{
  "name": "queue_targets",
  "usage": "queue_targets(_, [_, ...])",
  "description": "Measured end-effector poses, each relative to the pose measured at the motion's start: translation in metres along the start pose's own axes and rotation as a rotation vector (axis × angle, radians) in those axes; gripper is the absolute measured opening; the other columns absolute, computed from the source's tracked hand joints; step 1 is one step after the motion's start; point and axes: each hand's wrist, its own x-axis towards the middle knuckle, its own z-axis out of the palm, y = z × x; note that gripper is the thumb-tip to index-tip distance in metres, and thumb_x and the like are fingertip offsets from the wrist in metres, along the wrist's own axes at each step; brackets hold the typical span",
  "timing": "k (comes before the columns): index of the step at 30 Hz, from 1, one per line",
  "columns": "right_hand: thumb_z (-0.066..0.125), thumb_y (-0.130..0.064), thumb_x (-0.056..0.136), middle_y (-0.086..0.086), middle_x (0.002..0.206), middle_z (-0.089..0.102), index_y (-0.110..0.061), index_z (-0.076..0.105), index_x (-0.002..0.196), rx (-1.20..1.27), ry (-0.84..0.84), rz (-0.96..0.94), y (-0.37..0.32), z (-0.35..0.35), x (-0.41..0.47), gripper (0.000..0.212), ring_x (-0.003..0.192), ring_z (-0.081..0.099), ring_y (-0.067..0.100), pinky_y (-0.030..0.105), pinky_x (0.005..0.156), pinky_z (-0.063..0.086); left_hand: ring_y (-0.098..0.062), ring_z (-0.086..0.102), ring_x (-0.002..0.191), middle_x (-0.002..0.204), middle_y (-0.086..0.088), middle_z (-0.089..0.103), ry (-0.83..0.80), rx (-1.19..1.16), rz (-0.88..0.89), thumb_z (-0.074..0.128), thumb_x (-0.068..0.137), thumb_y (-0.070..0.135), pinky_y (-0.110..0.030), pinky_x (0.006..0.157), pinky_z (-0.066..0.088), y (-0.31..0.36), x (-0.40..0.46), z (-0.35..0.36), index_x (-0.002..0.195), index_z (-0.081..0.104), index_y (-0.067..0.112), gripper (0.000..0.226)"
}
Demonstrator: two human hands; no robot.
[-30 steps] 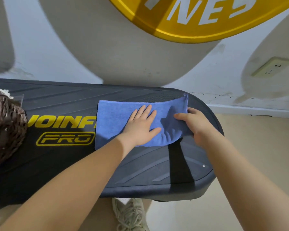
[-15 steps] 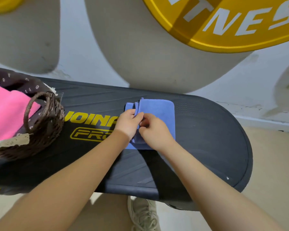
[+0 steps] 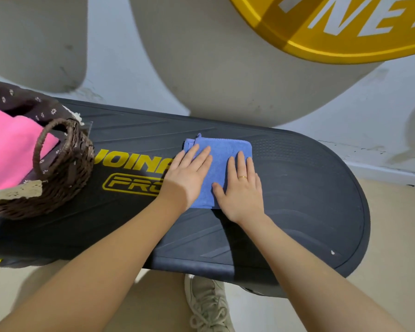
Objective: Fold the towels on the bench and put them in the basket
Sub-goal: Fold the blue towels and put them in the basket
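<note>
1. As we read the head view from its left edge, we logged a brown wicker basket [image 3: 58,188] standing on the left part of the bench [image 3: 297,200], with a dark flowered lining and a loop handle on its right side.
2. We noted a pink towel [image 3: 7,149] lying inside the basket.
3. We recorded yellow lettering [image 3: 130,173] printed on the black bench top, between the basket and the hands, partly covered by the left hand.
4. We saw the left hand [image 3: 189,173] laid flat, fingers straight, pressing on the left part of the blue towel [image 3: 222,159]; it grasped nothing.
5. We found the blue towel folded into a small rectangle, lying on the bench near its middle, well apart from the basket. One small corner stuck up at its far left edge.
6. We saw the right hand [image 3: 241,188] also flat and released, fingers straight, pressing the towel's right part, with a ring [image 3: 242,177] on one finger.
7. We noted a pale laced shoe [image 3: 207,305] on the floor below the near edge of the bench.
</note>
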Motion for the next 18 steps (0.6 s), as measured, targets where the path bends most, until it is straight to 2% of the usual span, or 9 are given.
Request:
queue_targets(2, [0.027, -0.043, 0.097, -0.001, 0.158, -0.015, -0.017, -0.002, 0.15, 0.005, -0.011, 0.03, 0.0, 0.0, 0.009, 0.065, 0.145, -0.016, 0.019, 0.039, 0.119, 0.001, -0.017, -0.003, 0.146, 0.158, 0.002, -0.003, -0.097, 0.045, -0.029, 0.02, 0.098, 0.024, -0.031, 0.117, -0.001, -0.007, 0.004, 0.006, 0.149, 0.002, 0.015, 0.054])
queue_targets(3, [0.025, -0.043, 0.098, -0.001, 0.158, -0.015, -0.018, -0.002, 0.15, -0.004, -0.009, 0.034, 0.001, 0.0, 0.015, 0.063, 0.145, -0.016, 0.019, 0.04, 0.119, 0.001, -0.017, 0.004, 0.146, 0.158, 0.001, 0.003, -0.081, 0.029, -0.037, 0.014, 0.096, 0.038, -0.032, 0.117, 0.003, -0.011, 0.005, 0.009, 0.148, 0.007, 0.014, 0.058])
queue_targets(5, [0.022, -0.043, 0.098, -0.003, 0.158, -0.014, -0.02, -0.001, 0.15, -0.013, 0.001, 0.035, 0.002, -0.002, 0.027, 0.061, 0.146, -0.015, 0.02, 0.041, 0.119, 0.001, -0.022, 0.031, 0.139, 0.152, -0.004, 0.029, -0.037, 0.022, -0.021, 0.01, 0.084, 0.054, -0.036, 0.113, 0.025, -0.012, 0.001, 0.009, 0.143, 0.031, 0.009, 0.077])
queue_targets(7, [0.022, -0.044, 0.099, -0.002, 0.159, -0.011, -0.022, 0.001, 0.15, -0.01, 0.024, 0.029, 0.005, -0.005, 0.04, 0.059, 0.146, -0.012, 0.021, 0.042, 0.119, 0.002, -0.026, 0.047, 0.129, 0.144, -0.006, 0.043, 0.047, 0.027, 0.007, 0.02, 0.081, 0.059, -0.042, 0.104, 0.038, -0.013, -0.002, 0.01, 0.136, 0.045, 0.008, 0.079])
queue_targets(8, [0.022, -0.043, 0.099, -0.001, 0.159, -0.009, -0.023, 0.002, 0.15, -0.003, 0.037, 0.025, 0.008, -0.007, 0.045, 0.059, 0.146, -0.011, 0.022, 0.042, 0.119, 0.003, -0.025, 0.041, 0.133, 0.148, -0.005, 0.038, 0.008, 0.017, 0.013, 0.019, 0.08, 0.062, -0.041, 0.107, 0.034, -0.013, -0.004, 0.009, 0.139, 0.04, 0.01, 0.082])
queue_targets(11, [0.025, -0.041, 0.099, 0.002, 0.159, -0.008, -0.021, 0.004, 0.15, 0.013, 0.056, 0.006, 0.012, -0.01, 0.047, 0.058, 0.147, -0.007, 0.022, 0.041, 0.119, 0.007, -0.017, 0.005, 0.146, 0.158, 0.006, 0.0, -0.082, -0.017, -0.053, 0.019, 0.085, 0.069, -0.035, 0.117, 0.009, -0.01, -0.005, 0.007, 0.149, 0.005, 0.02, 0.082])
queue_targets(13, [0.028, -0.038, 0.099, 0.005, 0.159, -0.008, -0.016, 0.006, 0.15, 0.016, 0.051, -0.018, 0.011, -0.007, 0.036, 0.06, 0.147, -0.007, 0.025, 0.039, 0.118, 0.008, -0.017, -0.004, 0.146, 0.157, 0.007, -0.008, -0.112, 0.052, -0.081, 0.025, 0.09, 0.062, -0.037, 0.117, 0.001, -0.005, -0.003, 0.002, 0.148, -0.006, 0.023, 0.076])
queue_targets(16, [0.036, -0.031, 0.098, 0.01, 0.158, -0.006, -0.011, 0.01, 0.149, 0.087, 0.051, -0.065, 0.017, 0.001, 0.01, 0.06, 0.147, -0.001, 0.028, 0.035, 0.118, 0.009, -0.019, -0.008, 0.145, 0.157, 0.005, -0.01, -0.085, 0.142, 0.057, 0.024, 0.096, 0.05, -0.039, 0.116, -0.005, 0.001, -0.003, -0.003, 0.148, -0.003, 0.029, 0.062])
queue_targets(18, [0.043, -0.026, 0.097, 0.011, 0.158, -0.005, -0.011, 0.015, 0.148, 0.209, 0.077, -0.044, 0.02, 0.002, -0.006, 0.061, 0.146, 0.008, 0.028, 0.035, 0.116, 0.017, -0.018, -0.005, 0.145, 0.158, 0.005, -0.007, -0.125, 0.15, 0.157, 0.024, 0.099, 0.04, -0.037, 0.117, -0.005, 0.006, -0.003, -0.006, 0.148, 0.004, 0.027, 0.054])
